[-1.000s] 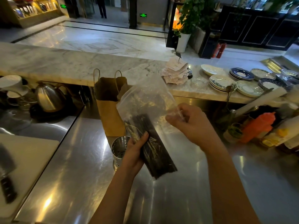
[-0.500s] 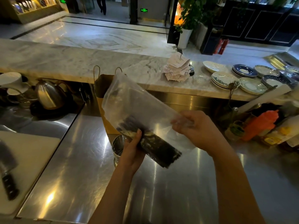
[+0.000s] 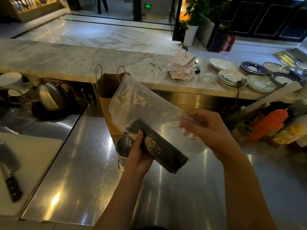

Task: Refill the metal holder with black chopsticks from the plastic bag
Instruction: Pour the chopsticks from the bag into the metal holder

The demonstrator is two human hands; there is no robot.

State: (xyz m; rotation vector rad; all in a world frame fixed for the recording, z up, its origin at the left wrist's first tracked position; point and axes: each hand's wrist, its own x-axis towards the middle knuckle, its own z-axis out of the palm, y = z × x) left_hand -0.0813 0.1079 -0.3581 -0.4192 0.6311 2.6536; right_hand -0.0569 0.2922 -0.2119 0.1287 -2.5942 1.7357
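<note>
A clear plastic bag (image 3: 146, 110) is held tilted above the steel counter, with a bundle of black chopsticks (image 3: 167, 153) lying in its lower end. My left hand (image 3: 137, 156) grips the bundle through the bag from below. My right hand (image 3: 206, 128) pinches the bag's right edge. The perforated metal holder (image 3: 122, 151) stands upright on the counter just left of my left hand, partly hidden by it and the bag; it looks empty inside.
A brown paper bag (image 3: 108, 95) stands behind the holder. A kettle (image 3: 49, 95) sits at left, a white cutting board (image 3: 31, 163) with a knife (image 3: 11, 180) at far left. Stacked plates (image 3: 232, 77) line the marble ledge; sauce bottles (image 3: 269, 123) crowd the right.
The bag has swung from nearly upright to lying slanted, its open top now pointing up-left. My right hand has dropped lower along the bag's edge. My left hand keeps hold of the bundle.
</note>
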